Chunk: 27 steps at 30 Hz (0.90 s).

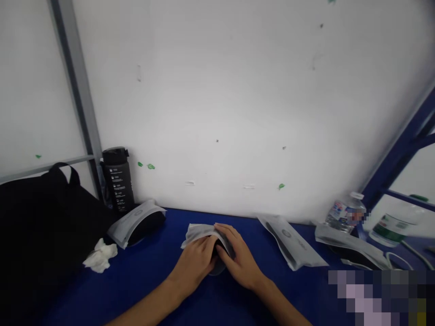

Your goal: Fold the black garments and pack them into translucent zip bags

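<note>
At the middle of the blue table, a frosted plastic bag (197, 231) with something black partly showing lies under both my hands. My left hand (197, 258) is curled at the bag's near side, its fingertips hidden by the bag and the black thing. From the right, my right hand (239, 256) wraps over the bag, fingers along its top and thumb against the dark part. The kind of black thing cannot be made out. Another frosted bag (294, 242) with a dark content and a printed round mark lies to the right of my hands.
On the left are a black cloth bag (44, 217), a crumpled tissue (101, 256), a black bottle (118, 181) and a frosted bag (136, 222). To the right stand a clear water bottle (346, 213) and a larger container (390, 228), near another frosted bag (353, 244). A white wall (217, 104) rises behind.
</note>
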### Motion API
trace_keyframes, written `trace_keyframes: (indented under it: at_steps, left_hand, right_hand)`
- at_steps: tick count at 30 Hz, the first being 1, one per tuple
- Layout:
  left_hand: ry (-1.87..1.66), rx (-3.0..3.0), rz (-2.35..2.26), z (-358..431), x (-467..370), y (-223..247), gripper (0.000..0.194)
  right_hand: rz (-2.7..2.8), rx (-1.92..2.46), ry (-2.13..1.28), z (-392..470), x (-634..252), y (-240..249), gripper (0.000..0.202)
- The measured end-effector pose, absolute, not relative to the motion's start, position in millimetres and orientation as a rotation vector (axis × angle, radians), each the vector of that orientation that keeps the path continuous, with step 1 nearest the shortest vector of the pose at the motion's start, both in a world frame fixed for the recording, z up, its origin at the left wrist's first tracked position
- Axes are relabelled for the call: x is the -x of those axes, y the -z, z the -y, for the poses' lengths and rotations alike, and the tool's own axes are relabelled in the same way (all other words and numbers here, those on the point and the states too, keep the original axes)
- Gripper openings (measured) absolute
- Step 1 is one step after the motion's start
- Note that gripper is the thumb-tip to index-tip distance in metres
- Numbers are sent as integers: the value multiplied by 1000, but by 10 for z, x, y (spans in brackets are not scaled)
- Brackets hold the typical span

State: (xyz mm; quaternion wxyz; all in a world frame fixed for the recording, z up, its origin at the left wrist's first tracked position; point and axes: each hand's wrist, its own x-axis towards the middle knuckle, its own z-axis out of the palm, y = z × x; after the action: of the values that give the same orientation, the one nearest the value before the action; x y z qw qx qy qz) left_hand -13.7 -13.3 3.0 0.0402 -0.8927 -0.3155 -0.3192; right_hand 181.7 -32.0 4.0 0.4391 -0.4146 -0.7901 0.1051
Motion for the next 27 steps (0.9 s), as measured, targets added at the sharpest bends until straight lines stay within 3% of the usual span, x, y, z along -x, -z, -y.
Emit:
trace_keyframes:
  at_steps: [9, 15, 19, 22, 24, 27]
  left_hand:
    - [940, 2759, 865, 133, 225, -79, 32]
    - [1240, 2841, 599, 105, 375, -159, 30]
    - [1661, 2813, 816, 110, 399, -151, 24]
    - [2234, 2586, 1205, 73, 351, -173, 21]
    - [2665, 2317, 1389, 13, 321, -205, 25]
    - [3209, 1915, 1532, -84, 312, -231, 38]
  right_hand:
    - [2193, 979, -302, 354, -1948, -129, 79]
    - [2215, 897, -517, 321, -2044, -207, 87]
    - [2217, 826, -586, 308, -2056, -238, 84]
    - [2201, 882, -492, 288, -2037, -212, 55]
    - [2163, 936, -374, 262, -2043, -200, 42]
    - [2119, 999, -295, 253, -2114, -235, 45]
